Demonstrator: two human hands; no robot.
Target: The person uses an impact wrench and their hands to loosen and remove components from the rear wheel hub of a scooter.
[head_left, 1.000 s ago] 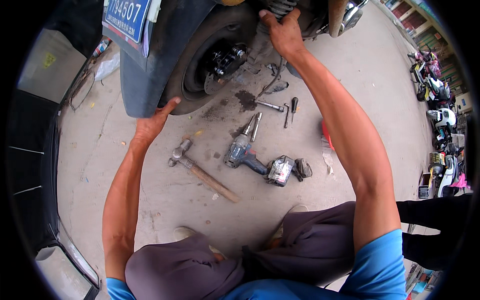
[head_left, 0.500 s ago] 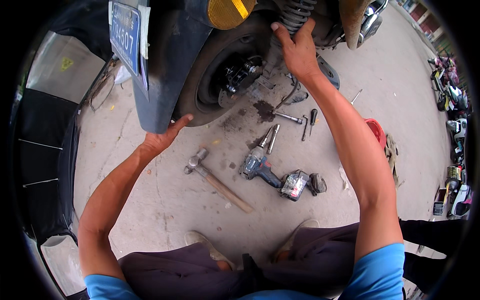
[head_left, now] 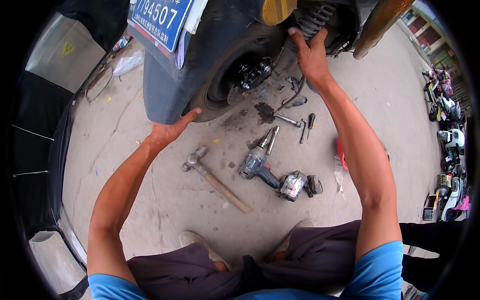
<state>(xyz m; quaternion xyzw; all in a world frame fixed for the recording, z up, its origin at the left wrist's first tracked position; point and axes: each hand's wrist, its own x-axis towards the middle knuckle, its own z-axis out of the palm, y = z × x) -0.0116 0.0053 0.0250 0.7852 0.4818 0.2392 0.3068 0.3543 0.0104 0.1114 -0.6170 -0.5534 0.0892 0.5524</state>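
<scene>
A scooter's rear end hangs over the top of the view, with a dark mudguard (head_left: 167,92), a blue licence plate (head_left: 162,20) and a rear wheel (head_left: 212,102). My left hand (head_left: 170,132) grips the mudguard's lower edge; its thumb points toward the tyre and its fingers are hidden behind the plastic. Higher up, my right hand (head_left: 314,57) is closed round the lower part of the coil-spring shock absorber (head_left: 316,22), its fingers mostly out of sight. Between the two hands, a brake caliper (head_left: 255,72) shows at the wheel hub.
On the concrete lie a ball-peen hammer (head_left: 217,185), a cordless impact wrench (head_left: 260,167), a loose socket (head_left: 273,140), a ratchet handle (head_left: 288,120) and a screwdriver (head_left: 311,122). A red container (head_left: 342,152) is partly behind my right forearm. Black covered panels (head_left: 35,130) stand left; parked scooters (head_left: 452,137) line the right.
The scooter's rear has shifted to the right and looks larger in view, the plate most of all. Both hands have moved right with it, keeping their grips. The tools on the ground stay put.
</scene>
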